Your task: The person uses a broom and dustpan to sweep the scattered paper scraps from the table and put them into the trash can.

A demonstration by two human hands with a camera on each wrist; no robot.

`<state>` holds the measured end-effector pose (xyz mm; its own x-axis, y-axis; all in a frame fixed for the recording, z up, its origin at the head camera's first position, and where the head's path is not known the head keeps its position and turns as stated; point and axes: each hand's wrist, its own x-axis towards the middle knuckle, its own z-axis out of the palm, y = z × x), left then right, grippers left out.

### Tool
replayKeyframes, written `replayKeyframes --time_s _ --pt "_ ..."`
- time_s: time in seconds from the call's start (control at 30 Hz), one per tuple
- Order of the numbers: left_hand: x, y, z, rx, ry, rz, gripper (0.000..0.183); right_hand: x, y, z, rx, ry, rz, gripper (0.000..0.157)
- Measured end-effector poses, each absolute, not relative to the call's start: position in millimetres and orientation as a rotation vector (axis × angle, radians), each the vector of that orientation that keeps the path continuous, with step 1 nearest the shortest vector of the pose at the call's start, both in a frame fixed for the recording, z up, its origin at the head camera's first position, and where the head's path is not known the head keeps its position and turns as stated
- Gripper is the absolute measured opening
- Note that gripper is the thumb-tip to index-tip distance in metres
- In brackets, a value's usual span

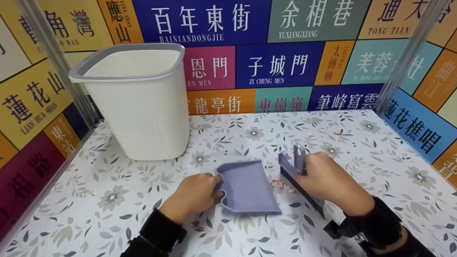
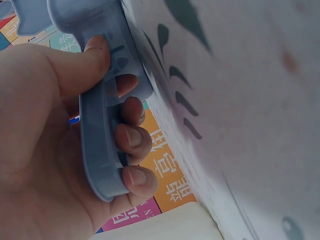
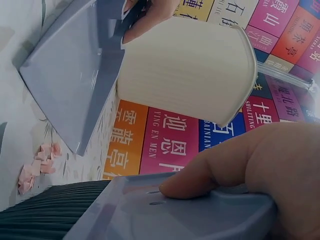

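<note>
Left hand (image 1: 195,193) has its fingers curled round the dustpan (image 1: 247,188) handle (image 2: 96,145), right hand (image 1: 327,176) grips the hand brush (image 3: 185,217) right of it. Pink scraps (image 1: 283,185) sit just off the dustpan's lip (image 1: 269,187). I'd press that flat on the bench (image 1: 217,239), strokes short. Wastebasket's (image 1: 144,118) behind-left of the dustpan.

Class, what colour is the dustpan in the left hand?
The dustpan is greyish purple, clearest in the head view.
</note>
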<state>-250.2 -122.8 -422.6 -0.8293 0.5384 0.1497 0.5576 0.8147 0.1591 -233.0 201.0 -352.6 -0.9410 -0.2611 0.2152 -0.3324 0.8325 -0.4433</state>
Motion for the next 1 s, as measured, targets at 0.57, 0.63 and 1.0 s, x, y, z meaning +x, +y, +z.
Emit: replayKeyframes --time_s 0.57,0.63,1.0 --pt "-251.1 -122.1 -422.5 -0.888 -2.898 -0.308 0.019 -231.3 199.5 -345.7 0.473 -2.887 0.887 0.005" --pt "-251.3 -121.8 -422.3 -0.887 -2.906 -0.300 0.020 -231.8 202.4 -342.9 0.468 -2.879 0.886 0.008" --pt "-250.8 -122.1 -422.9 -0.884 -2.902 -0.287 0.019 -232.4 213.1 -337.6 0.441 -2.877 0.772 0.029"
